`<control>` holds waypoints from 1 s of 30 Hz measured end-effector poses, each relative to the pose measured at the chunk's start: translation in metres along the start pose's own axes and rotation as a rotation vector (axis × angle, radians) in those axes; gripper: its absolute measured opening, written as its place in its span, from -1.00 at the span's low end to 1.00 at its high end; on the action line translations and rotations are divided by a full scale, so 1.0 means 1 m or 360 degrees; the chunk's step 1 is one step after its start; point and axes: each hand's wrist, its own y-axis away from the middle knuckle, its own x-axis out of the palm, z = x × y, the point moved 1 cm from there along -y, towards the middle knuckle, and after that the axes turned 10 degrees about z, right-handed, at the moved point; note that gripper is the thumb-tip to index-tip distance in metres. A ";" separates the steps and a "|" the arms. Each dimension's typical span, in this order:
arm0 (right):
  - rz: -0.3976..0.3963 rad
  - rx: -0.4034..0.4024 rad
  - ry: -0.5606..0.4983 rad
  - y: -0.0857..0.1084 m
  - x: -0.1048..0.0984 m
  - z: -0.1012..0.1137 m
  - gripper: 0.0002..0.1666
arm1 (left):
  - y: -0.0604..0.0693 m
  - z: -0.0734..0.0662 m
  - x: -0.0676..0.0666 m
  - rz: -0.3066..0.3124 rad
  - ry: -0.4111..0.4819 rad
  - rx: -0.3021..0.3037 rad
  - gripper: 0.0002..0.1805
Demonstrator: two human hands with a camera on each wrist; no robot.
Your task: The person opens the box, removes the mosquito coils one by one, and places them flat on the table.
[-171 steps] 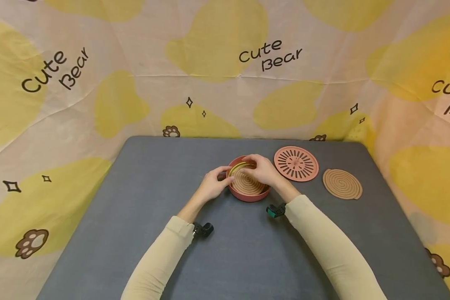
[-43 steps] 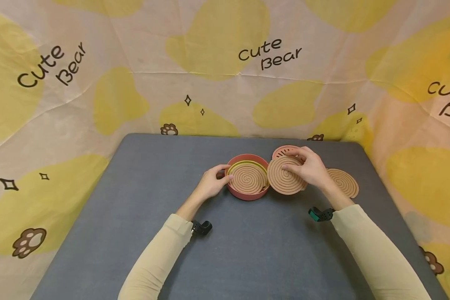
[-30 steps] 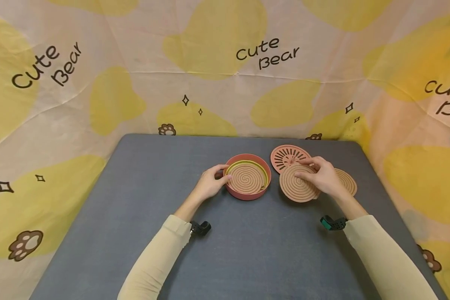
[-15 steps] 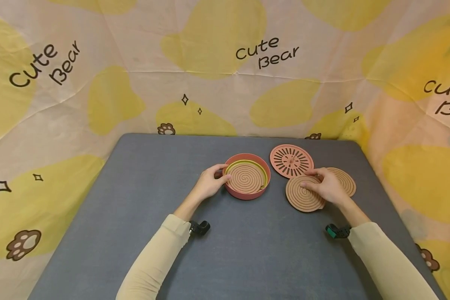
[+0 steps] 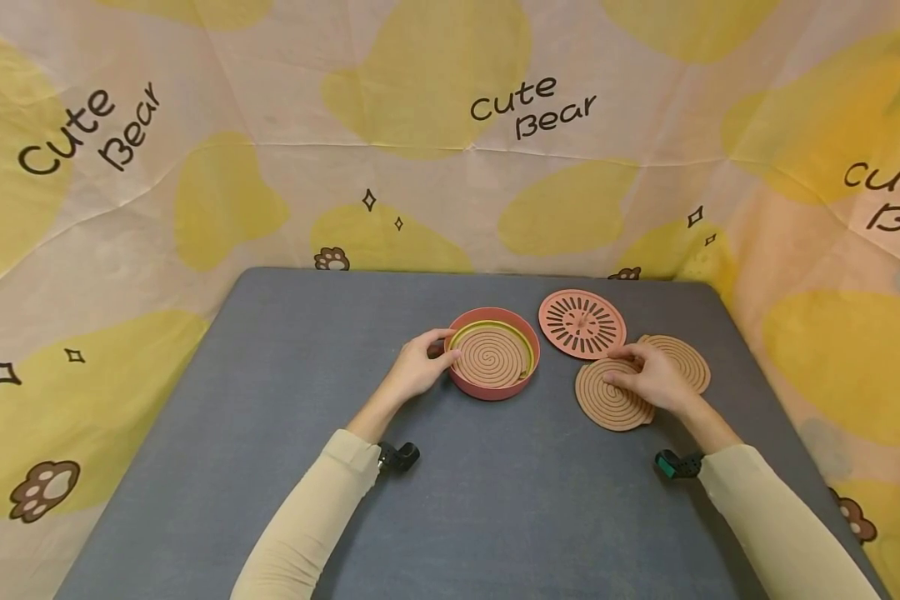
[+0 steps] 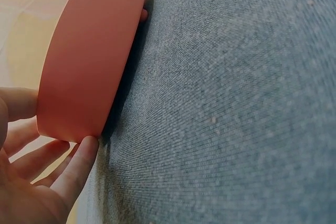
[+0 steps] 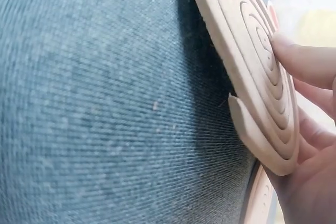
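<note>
A round red mosquito coil holder (image 5: pixel 495 394) with a yellow inner ring stands on the table, and a tan spiral mosquito coil (image 5: pixel 491 357) lies inside it. My left hand (image 5: pixel 417 365) holds the holder's left side; in the left wrist view its fingers (image 6: pixel 80 167) press against the red wall (image 6: pixel 92 56). With thumb and fingers, my right hand (image 5: pixel 654 377) pinches another mosquito coil (image 5: pixel 603 404), low at the table and slightly tilted in the right wrist view. A third coil (image 5: pixel 682 360) lies behind that hand, partly hidden. The pink slotted lid (image 5: pixel 581 323) lies flat behind the pinched coil.
The grey-blue table (image 5: pixel 457 517) reaches back to a printed cloth backdrop (image 5: pixel 420 100). Lid and loose coils sit close together right of the holder. A black wrist camera (image 5: pixel 399 457) is on each forearm.
My right hand has carried a coil out of the holder to the right and down, beside the loose coil. The left hand has stayed at the holder.
</note>
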 end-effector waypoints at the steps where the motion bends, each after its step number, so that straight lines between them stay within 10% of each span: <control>1: 0.0000 0.0000 0.0015 0.000 0.000 0.000 -0.42 | 0.000 0.000 0.000 -0.0002 -0.0002 0.0001 -0.50; 30: -0.0124 -0.0031 -0.0005 -0.007 -0.007 0.032 -0.59 | -0.001 0.001 0.000 -0.0013 -0.0011 0.0023 -0.50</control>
